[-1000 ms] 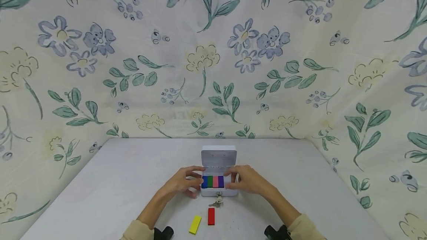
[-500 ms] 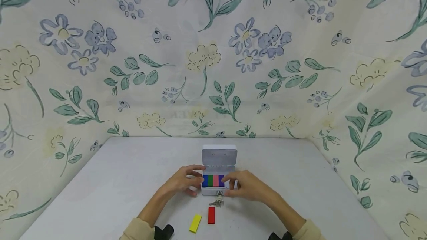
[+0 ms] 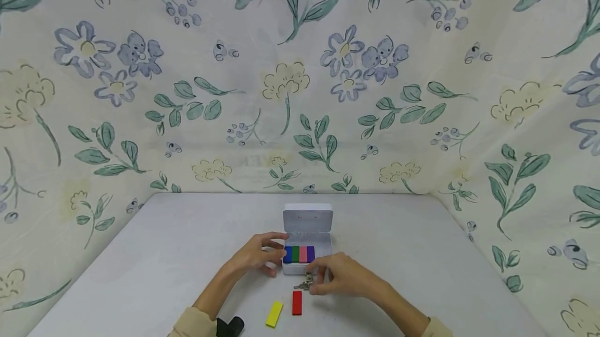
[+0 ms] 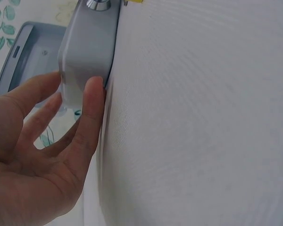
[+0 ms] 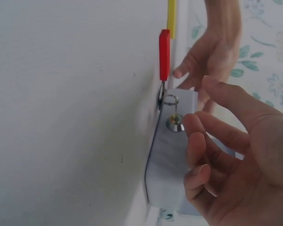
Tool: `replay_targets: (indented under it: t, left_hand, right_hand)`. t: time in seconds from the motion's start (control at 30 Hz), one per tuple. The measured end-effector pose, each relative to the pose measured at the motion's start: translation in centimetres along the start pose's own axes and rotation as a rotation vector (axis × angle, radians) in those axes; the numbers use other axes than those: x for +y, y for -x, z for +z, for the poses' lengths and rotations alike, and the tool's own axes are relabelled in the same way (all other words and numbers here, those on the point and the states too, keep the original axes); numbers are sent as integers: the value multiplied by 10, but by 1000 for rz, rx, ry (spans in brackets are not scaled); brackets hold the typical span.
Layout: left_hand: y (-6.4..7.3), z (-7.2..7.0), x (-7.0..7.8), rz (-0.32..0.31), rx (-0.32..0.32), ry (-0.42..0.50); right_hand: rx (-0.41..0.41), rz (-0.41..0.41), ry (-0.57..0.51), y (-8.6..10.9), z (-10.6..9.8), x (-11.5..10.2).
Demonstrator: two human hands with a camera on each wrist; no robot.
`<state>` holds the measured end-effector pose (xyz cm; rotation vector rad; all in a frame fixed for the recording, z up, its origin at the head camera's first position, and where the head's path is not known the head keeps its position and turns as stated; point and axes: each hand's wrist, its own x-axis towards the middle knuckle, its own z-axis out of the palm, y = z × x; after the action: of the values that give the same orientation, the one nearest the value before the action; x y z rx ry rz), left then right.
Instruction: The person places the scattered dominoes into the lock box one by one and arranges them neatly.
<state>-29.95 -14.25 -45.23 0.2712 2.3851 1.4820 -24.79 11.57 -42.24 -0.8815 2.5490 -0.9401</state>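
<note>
A small white metal box (image 3: 293,269) stands with its lid (image 3: 308,221) raised. Blue (image 3: 288,254), green (image 3: 295,254), pink (image 3: 303,254) and purple (image 3: 311,254) blocks sit side by side inside. My left hand (image 3: 255,253) rests its fingers against the box's left side; in the left wrist view the fingertips touch its wall. In front of the box's right part, my right hand (image 3: 344,275) hovers beside the keys (image 3: 300,286), which hang from the front lock (image 5: 175,122). The right wrist view shows its fingers loosely bent, holding nothing.
In front of the box lie a red block (image 3: 297,303) and a yellow block (image 3: 274,314) on the white table (image 3: 187,238). A floral cloth (image 3: 262,134) rises behind the table and at both sides.
My right hand has come out from the box's right interior, moving forward and down to the keys at the front. The left hand, box and blocks stay in place.
</note>
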Motion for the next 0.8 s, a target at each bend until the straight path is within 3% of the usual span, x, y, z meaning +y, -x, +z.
replay_targets:
  t: [0.23,0.47,0.8]
  left_hand:
    - [0,0,-1,2,-7,3]
    - [-2,0,0,2,-3,-7]
    - [-3,0,-2,0,-4,-4]
  right_hand:
    - [-44,41,3,-1,10,-4]
    - [-58,29,13,-3,17,-6]
    - [-56,82,104,-6,29,-13]
